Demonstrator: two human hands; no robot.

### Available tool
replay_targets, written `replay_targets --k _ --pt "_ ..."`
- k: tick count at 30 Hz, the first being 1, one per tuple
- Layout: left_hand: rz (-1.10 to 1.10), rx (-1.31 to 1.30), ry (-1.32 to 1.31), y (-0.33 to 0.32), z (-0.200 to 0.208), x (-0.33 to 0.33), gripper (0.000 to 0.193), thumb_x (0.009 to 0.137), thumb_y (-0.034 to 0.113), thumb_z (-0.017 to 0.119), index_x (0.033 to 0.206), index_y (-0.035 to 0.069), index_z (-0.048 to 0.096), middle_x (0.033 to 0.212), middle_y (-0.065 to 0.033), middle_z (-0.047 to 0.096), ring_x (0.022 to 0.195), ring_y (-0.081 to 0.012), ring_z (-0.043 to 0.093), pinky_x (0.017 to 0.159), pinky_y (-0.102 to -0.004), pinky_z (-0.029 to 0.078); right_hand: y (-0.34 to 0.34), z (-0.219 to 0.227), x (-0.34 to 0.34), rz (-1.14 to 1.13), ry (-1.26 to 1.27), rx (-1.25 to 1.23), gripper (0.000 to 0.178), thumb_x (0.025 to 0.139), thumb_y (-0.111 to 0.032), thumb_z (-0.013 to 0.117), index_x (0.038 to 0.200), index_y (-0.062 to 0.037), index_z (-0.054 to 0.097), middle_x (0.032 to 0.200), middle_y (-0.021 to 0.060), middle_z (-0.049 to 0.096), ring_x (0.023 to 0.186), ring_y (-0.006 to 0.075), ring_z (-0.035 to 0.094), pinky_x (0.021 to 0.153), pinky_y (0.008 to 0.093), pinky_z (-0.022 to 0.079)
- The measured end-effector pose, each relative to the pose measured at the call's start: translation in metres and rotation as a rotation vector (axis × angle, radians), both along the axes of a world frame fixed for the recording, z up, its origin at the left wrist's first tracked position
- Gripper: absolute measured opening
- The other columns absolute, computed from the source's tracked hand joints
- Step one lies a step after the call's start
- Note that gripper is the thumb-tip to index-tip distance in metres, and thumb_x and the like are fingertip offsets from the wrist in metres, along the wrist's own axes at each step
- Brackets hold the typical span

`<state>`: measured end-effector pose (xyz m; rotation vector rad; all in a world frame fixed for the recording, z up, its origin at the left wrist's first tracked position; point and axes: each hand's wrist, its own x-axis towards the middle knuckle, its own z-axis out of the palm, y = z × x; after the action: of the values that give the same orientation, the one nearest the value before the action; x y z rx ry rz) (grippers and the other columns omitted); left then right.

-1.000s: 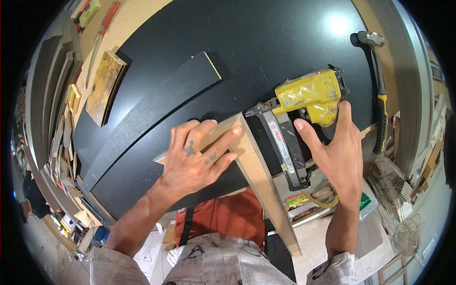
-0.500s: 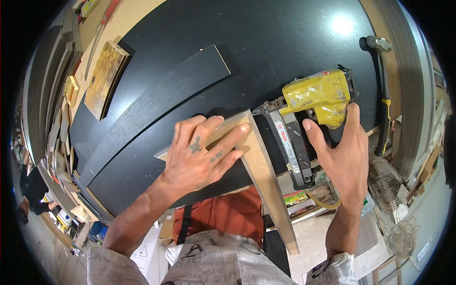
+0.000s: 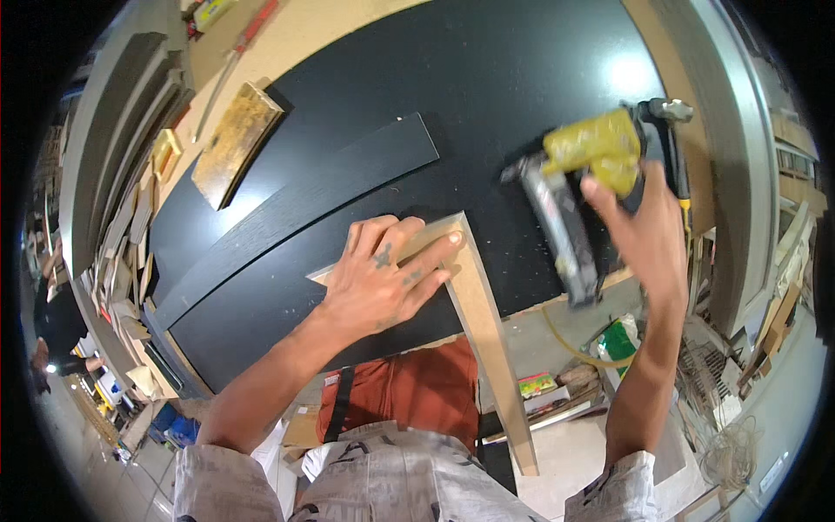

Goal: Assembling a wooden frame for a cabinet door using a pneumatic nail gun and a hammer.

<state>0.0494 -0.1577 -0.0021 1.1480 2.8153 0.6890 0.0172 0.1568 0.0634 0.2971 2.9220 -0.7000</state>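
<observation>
My left hand (image 3: 376, 274) is closed over the corner where two pale wooden strips meet, its fingertips pressing down on the joint. One wooden strip (image 3: 487, 322) runs from that corner over the table's near edge toward my body; the other lies mostly under the hand. To the right, my right hand (image 3: 648, 226) is wrapped around the grip of a yellow nail gun (image 3: 593, 143), thumb on the near side. Blurred by motion, the nail gun stands apart from the wooden corner, its long silver magazine (image 3: 559, 235) angled toward me. The fingers behind the grip are partly hidden.
A dark flat board (image 3: 304, 204) lies across the black tabletop (image 3: 487, 70), with a worn wooden block (image 3: 237, 143) to its left. A hammer (image 3: 678, 157) rests at the right, past the nail gun. A red-handled tool (image 3: 248, 39) sits far left. Stacked panels (image 3: 122, 165) line the left side.
The nail gun has moved away from the wooden corner to the right, together with my right hand. My left hand stays on the corner.
</observation>
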Motion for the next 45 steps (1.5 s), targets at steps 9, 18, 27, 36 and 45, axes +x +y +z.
replay_targets --k 9,18,27,36,45 --pt "0.262 -0.046 -0.004 -0.056 0.007 0.029 0.043 0.09 0.029 0.07 0.133 0.022 0.064 0.122 -0.0089 0.051 0.111 -0.0328 0.05 0.094 -0.0476 0.042 -0.055 -0.012 0.183 0.157 -0.226 -0.275 0.087 0.081 -0.037 0.084 0.143 0.0074 0.042 0.129 0.0276 0.056 0.115 0.0418 0.06 0.097 0.0468 0.049" --pt "0.939 -0.101 -0.081 -0.188 0.028 0.16 0.045 0.091 0.019 0.066 0.135 0.015 0.061 0.131 -0.0147 0.051 0.115 -0.0374 0.049 0.097 -0.0517 0.04 -0.104 0.003 0.197 0.446 -0.22 -0.18 0.064 0.071 -0.012 0.081 0.131 -0.0042 0.057 0.123 0.0192 0.055 0.113 0.0413 0.058 0.093 0.0484 0.051" --pt "1.455 -0.443 0.244 -0.363 0.013 0.199 0.039 0.092 0.031 0.069 0.13 0.024 0.066 0.15 -0.0226 0.041 0.136 -0.0459 0.038 0.11 -0.0641 0.025 -0.279 -0.039 0.064 0.958 0.319 -0.143 0.039 0.08 -0.018 0.08 0.115 -0.008 0.066 0.134 0.0181 0.05 0.128 0.0374 0.046 0.109 0.0576 0.034" --pt "1.54 -0.209 0.122 -0.398 0.016 0.167 0.067 0.084 0.027 0.077 0.141 0.001 0.053 0.147 -0.0265 0.045 0.133 -0.0439 0.043 0.111 -0.0538 0.03 -0.331 -0.031 0.027 0.969 0.342 -0.044 0.019 0.078 -0.022 0.078 0.082 -0.0081 0.066 0.122 0.0151 0.056 0.123 0.0351 0.051 0.106 0.0604 0.035" --pt "1.02 -0.116 0.21 -0.462 0.041 -0.028 0.05 0.094 0.015 0.065 0.143 0.007 0.054 0.153 -0.017 0.043 0.137 -0.0409 0.041 0.111 -0.0533 0.033 -0.288 -0.04 -0.157 0.556 0.401 0.084 0.031 0.089 -0.017 0.066 0.117 -0.0059 0.061 0.115 0.0176 0.062 0.111 0.0384 0.056 0.098 0.0506 0.041"
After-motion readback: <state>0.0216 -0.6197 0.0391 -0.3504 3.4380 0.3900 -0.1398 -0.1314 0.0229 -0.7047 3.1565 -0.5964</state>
